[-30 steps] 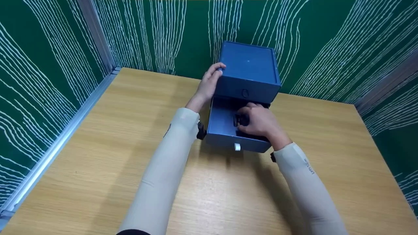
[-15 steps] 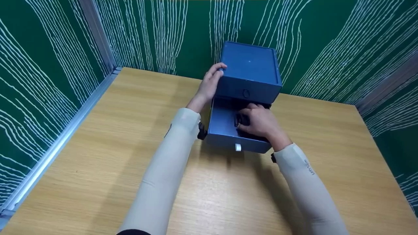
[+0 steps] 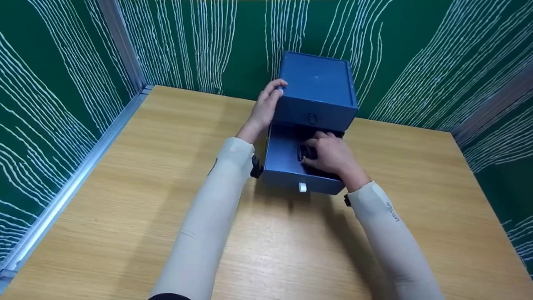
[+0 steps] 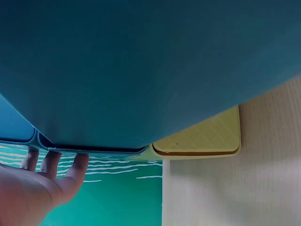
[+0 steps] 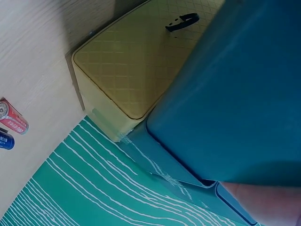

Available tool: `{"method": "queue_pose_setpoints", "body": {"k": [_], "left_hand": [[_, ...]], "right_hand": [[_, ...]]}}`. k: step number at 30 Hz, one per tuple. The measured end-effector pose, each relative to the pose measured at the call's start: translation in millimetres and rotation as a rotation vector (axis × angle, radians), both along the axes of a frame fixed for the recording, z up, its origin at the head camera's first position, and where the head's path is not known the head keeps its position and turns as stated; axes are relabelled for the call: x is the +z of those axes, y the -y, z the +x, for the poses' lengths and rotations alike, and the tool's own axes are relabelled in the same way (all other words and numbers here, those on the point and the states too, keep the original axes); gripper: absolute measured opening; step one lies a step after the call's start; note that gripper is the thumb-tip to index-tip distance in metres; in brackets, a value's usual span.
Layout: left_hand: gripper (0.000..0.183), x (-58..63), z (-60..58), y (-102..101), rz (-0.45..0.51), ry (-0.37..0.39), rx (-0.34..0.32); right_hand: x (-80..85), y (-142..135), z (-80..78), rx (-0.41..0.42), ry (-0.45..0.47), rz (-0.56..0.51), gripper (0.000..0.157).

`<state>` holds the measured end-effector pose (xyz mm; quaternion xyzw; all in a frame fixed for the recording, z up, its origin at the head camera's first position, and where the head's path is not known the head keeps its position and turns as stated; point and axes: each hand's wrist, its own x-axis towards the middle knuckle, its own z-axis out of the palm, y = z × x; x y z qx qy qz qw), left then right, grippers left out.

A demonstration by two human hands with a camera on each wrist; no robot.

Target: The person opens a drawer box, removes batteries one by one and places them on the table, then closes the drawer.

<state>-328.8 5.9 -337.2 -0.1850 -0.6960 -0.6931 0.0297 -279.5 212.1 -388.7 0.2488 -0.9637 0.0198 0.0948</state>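
Note:
A blue drawer unit (image 3: pixel 317 79) stands toward the back of the table, its middle drawer (image 3: pixel 283 160) pulled out. My left hand (image 3: pixel 263 109) rests against the unit's upper left front corner; in the left wrist view its fingers (image 4: pixel 49 162) touch the blue side. Reaching into the pulled-out drawer, my right hand (image 3: pixel 333 155) has its fingers curled round a small black object (image 3: pixel 300 153), mostly hidden by the hand; I cannot tell its kind. In the right wrist view only part of the right hand (image 5: pixel 268 200) shows behind the drawer's front.
Below the blue drawers sits a yellow drawer (image 5: pixel 122 70) with a black loop pull (image 5: pixel 183 21). A red cylinder (image 5: pixel 14 117) and a blue cylinder (image 5: pixel 5 140) lie on the table (image 3: pixel 175 137), seen in the right wrist view. Green walls (image 3: pixel 250 37) with white lines close in the back and sides.

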Motion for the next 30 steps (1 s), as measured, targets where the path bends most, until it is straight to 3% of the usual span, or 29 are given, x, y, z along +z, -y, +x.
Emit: {"method": "queue_pose_setpoints", "body": {"k": [19, 23, 30], "left_hand": [[0.030, -1.5, -1.4, -1.3, 0.019, -0.018, -0.014], [0.030, -1.9, -2.9, -1.6, 0.043, -0.027, -0.023], [0.029, -1.0, -1.8, -1.6, 0.007, -0.010, 0.002]], "right_hand": [[0.2, -0.5, 1.4, 0.005, 0.002, -0.064, 0.041], [1.8, -1.2, 2.6, 0.016, 0.008, -0.103, 0.037], [4.2, -3.6, 1.8, 0.018, 0.059, -0.210, 0.039]]}}
